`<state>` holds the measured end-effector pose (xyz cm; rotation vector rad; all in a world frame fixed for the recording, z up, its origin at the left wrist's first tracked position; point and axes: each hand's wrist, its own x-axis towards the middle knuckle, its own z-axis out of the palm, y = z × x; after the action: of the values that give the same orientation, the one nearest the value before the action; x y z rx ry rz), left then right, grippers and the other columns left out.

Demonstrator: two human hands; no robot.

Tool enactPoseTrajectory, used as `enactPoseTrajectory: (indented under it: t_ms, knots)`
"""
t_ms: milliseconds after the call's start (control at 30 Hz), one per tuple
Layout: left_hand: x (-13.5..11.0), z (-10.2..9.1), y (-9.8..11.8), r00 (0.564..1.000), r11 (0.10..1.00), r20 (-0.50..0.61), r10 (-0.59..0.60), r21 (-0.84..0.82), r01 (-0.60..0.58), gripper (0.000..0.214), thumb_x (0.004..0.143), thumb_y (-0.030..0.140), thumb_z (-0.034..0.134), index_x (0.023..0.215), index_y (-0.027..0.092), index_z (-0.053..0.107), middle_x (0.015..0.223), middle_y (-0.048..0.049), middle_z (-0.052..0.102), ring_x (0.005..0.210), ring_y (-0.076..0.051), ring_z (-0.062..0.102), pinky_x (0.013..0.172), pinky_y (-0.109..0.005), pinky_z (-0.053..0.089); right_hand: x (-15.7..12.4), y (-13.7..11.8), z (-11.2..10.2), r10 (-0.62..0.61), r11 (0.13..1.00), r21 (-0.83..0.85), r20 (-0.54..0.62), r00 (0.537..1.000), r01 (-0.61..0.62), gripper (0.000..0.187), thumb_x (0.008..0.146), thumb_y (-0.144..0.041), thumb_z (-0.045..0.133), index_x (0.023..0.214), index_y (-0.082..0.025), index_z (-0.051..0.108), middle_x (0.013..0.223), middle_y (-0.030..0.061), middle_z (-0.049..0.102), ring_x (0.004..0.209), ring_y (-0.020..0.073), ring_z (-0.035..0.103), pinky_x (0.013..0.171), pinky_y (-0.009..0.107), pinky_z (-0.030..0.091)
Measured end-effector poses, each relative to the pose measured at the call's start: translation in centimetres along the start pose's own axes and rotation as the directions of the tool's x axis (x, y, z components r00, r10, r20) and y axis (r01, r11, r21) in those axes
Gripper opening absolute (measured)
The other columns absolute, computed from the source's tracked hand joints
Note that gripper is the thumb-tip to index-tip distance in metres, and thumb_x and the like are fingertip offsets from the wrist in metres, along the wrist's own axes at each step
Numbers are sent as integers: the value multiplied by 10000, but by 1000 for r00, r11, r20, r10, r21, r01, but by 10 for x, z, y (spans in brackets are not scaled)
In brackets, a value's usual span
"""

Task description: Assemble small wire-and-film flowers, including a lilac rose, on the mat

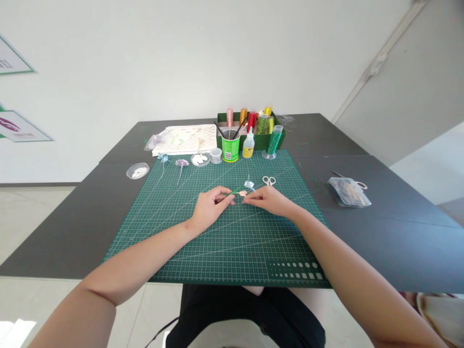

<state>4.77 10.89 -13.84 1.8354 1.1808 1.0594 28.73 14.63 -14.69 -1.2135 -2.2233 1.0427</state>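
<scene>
My left hand is closed over the middle of the cutting mat, with a thin green stick pinched between thumb and fingers. A small peach-coloured flower-like piece sits between my two hands, its thin pale end pointing at the left fingertips. My right hand has its fingers pinched close to that piece; what they grip is too small to make out. Just beyond the right fingers are a pale blue piece and white-handled scissors.
Behind stand a green can of tools, a glue bottle, a teal thread spool and a green box of spools. Wire flowers and dishes lie left. A clear plastic box is right.
</scene>
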Motion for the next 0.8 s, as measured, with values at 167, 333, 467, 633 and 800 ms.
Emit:
enactPoseTrajectory:
  t_ms: [167, 333, 467, 633, 800]
  knots:
    - [2, -1, -1, 999, 999, -25, -44, 17, 45, 236, 937, 400, 655, 1063, 201, 679, 722, 23, 780, 462, -108, 565, 533, -230, 439, -3, -7, -2, 10, 996, 83, 179, 984, -25, 337, 893, -376, 630, 1017, -156, 853, 828, 60, 804, 602, 144, 546, 563, 271, 361]
    - [3, -2, -3, 998, 998, -59, -30, 62, 33, 237, 954, 406, 628, 1079, 214, 689, 720, 26, 774, 533, -132, 635, 572, -241, 459, -4, -9, -10, 4, 995, 94, 296, 955, -33, 323, 859, -405, 681, 989, -173, 865, 860, 60, 816, 659, 161, 600, 616, 276, 401]
    - [6, -3, -8, 996, 994, -50, -68, 80, 72, 220, 954, 397, 621, 1074, 222, 681, 716, 35, 767, 522, -130, 621, 568, -242, 449, -7, -14, -17, -3, 993, 111, 376, 926, -42, 362, 861, -459, 699, 983, -162, 866, 722, 36, 753, 596, 136, 536, 587, 271, 362]
    - [8, -2, -15, 984, 983, 80, -162, 105, 153, 175, 938, 371, 640, 1011, 220, 690, 729, 30, 774, 518, -134, 625, 550, -242, 425, -13, -25, -20, -49, 987, 156, 454, 890, -25, 408, 878, -508, 705, 1002, -152, 859, 550, -21, 570, 507, 93, 360, 515, 263, 243]
    - [5, -1, -12, 974, 984, 190, -120, 150, 92, 156, 955, 350, 641, 993, 221, 720, 739, 28, 779, 607, -150, 685, 612, -246, 458, -19, -34, -26, -137, 956, 290, 314, 939, 42, 410, 862, -539, 733, 1006, -177, 861, 601, 12, 651, 546, 118, 461, 519, 263, 321]
